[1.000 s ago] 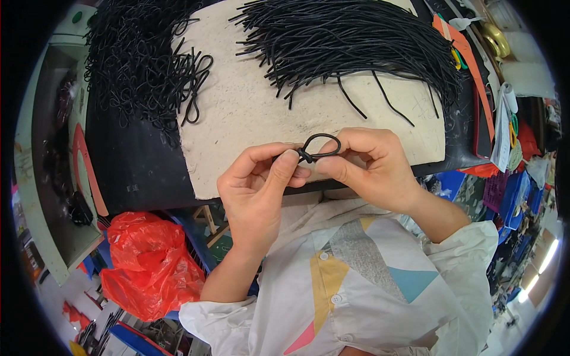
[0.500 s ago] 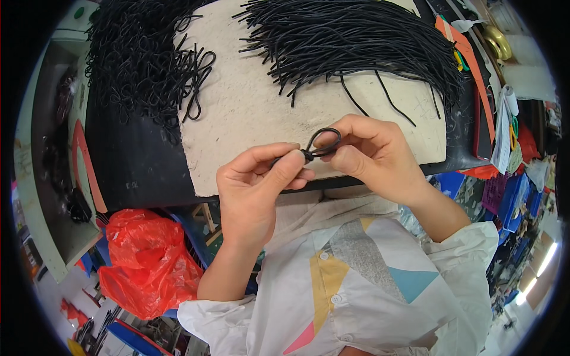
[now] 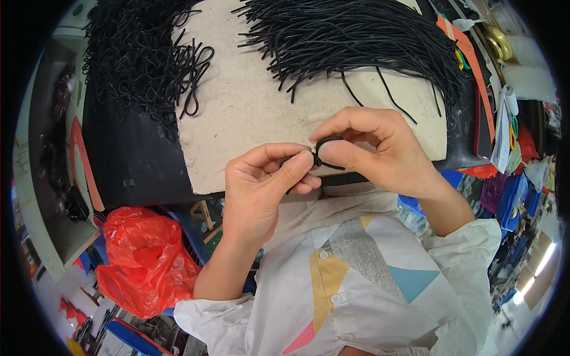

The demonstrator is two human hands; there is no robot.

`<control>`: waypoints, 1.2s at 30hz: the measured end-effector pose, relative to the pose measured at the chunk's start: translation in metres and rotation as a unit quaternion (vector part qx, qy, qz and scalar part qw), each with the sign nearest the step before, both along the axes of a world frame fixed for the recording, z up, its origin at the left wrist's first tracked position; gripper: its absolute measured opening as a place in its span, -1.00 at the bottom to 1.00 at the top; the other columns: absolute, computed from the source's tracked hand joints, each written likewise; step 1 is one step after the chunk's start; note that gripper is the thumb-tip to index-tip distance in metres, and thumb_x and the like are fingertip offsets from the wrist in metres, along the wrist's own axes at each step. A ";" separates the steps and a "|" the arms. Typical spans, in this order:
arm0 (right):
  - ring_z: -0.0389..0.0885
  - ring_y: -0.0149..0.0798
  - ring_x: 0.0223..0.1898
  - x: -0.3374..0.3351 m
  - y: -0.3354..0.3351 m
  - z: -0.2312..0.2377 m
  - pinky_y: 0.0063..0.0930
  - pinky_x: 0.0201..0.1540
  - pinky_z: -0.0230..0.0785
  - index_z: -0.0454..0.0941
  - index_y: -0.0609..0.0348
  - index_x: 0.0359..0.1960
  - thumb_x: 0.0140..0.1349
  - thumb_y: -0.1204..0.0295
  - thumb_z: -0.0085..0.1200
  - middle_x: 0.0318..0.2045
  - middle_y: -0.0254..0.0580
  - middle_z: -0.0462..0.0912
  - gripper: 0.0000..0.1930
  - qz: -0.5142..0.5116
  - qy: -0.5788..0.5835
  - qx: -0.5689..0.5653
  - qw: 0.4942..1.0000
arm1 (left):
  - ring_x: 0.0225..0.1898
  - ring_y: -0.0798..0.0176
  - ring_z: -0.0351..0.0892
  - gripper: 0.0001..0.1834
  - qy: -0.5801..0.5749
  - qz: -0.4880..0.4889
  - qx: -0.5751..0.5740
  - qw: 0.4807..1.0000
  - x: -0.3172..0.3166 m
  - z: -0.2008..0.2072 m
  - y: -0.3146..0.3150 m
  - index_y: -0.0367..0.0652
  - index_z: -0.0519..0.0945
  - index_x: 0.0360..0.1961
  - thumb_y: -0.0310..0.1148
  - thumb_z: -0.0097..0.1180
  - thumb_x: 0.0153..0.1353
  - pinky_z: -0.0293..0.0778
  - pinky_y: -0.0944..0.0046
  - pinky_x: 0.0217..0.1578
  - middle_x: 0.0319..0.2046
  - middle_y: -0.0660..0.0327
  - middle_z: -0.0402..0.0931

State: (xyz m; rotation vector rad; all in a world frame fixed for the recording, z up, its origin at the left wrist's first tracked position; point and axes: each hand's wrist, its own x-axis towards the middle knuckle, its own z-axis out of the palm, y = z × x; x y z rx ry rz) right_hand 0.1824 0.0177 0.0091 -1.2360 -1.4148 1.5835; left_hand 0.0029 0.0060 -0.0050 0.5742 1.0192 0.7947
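A black cord [image 3: 325, 140] with a small knot is held between my two hands, just above the near edge of a pale board [image 3: 237, 118]. My left hand [image 3: 264, 184] pinches it beside the knot, thumb on top. On the other side my right hand [image 3: 374, 148] has its thumb against the cord's loop, which my fingers partly hide. Beyond them a thick bundle of straight black cords [image 3: 356, 44] lies across the board. Far left is a heap of looped, knotted black cords [image 3: 133, 59], some of them resting on the board's left edge.
The board lies on a black table [image 3: 130, 166]. A red plastic bag [image 3: 145, 261] hangs below it at left, near a grey tray [image 3: 44, 178]. At right are an orange strip [image 3: 475, 77], papers [image 3: 504, 130] and a gold-coloured ring-shaped object [image 3: 499, 43].
My right thumb has pressed in over the cord's loop, which stood open between my hands before. My left hand has shifted slightly right.
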 end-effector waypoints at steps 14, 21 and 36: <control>0.46 -0.53 -0.52 -0.001 -0.008 0.000 -0.68 -0.46 0.31 0.55 0.30 -0.44 0.06 0.48 0.08 -0.54 -0.29 0.57 -0.89 0.001 -0.022 -0.057 0.998 | -0.53 0.35 0.55 -0.85 0.042 0.035 0.017 0.998 0.002 0.000 -0.002 -0.41 0.50 -0.31 -0.54 0.06 0.10 0.47 0.51 -0.50 -0.47 0.05 0.54; 0.44 -0.57 -0.57 -0.004 -0.010 -0.001 -0.70 -0.51 0.29 0.52 0.31 -0.50 0.06 0.50 0.06 -0.60 -0.31 0.55 -0.90 -0.019 -0.012 -0.082 0.996 | -0.45 0.35 0.54 -0.82 0.066 0.045 0.084 0.993 0.004 -0.003 -0.006 -0.42 0.51 -0.30 -0.53 0.11 0.07 0.49 0.45 -0.40 -0.43 0.08 0.53; 0.42 -0.60 -0.56 -0.004 -0.012 0.000 -0.72 -0.53 0.27 0.51 0.32 -0.48 0.07 0.50 0.05 -0.62 -0.36 0.52 -0.90 -0.027 -0.036 -0.062 0.997 | -0.40 0.30 0.57 -0.72 -0.058 0.073 -0.033 0.995 0.001 0.000 0.000 -0.41 0.45 -0.16 -0.49 0.07 0.11 0.49 0.46 -0.38 -0.39 0.09 0.53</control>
